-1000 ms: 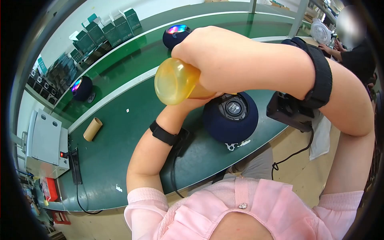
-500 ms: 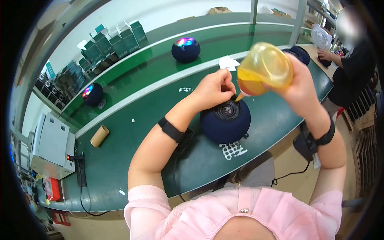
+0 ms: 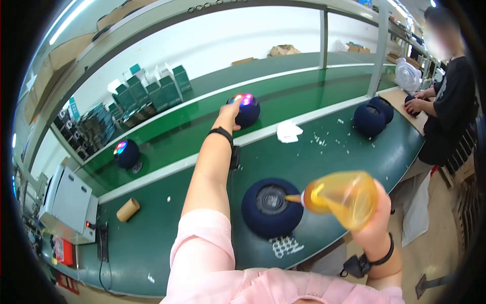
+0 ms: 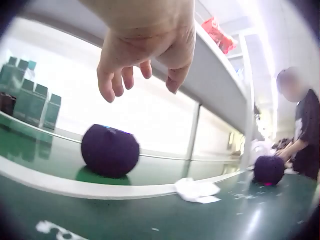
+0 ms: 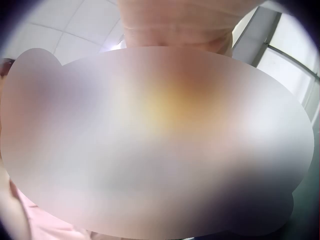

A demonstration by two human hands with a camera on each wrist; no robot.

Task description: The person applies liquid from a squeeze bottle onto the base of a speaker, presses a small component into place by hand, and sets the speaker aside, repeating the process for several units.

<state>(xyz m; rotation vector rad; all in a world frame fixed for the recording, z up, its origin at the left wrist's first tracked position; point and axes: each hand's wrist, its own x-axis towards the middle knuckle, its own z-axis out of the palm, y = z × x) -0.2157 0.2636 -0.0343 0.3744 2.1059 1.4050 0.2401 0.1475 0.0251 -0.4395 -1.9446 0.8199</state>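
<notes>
The left hand [image 3: 231, 112] reaches to a dark blue round speaker [image 3: 247, 112] with a lit top on the green ledge. In the left wrist view its fingers [image 4: 117, 82] hang spread above the speaker [image 4: 110, 151], holding nothing. The right hand [image 3: 373, 223] grips a translucent yellow bottle [image 3: 349, 195], tilted with its nozzle pointing left at the round recess of another dark blue speaker [image 3: 272, 215] on the table. Whether the nozzle touches it, I cannot tell. Most of the right wrist view is blurred.
A second lit speaker [image 3: 126, 154] and green boxes [image 3: 164, 91] stand at the left. White paper [image 3: 289, 131] lies by the ledge. Two speakers [image 3: 369, 120] sit at the right, near a person in black [image 3: 453, 96]. A cardboard tube [image 3: 128, 210] lies at the left.
The left hand has left the near speaker and stretched forward to the lit one. The right hand has lowered with the bottle, now tipped sideways. The head view has tilted up.
</notes>
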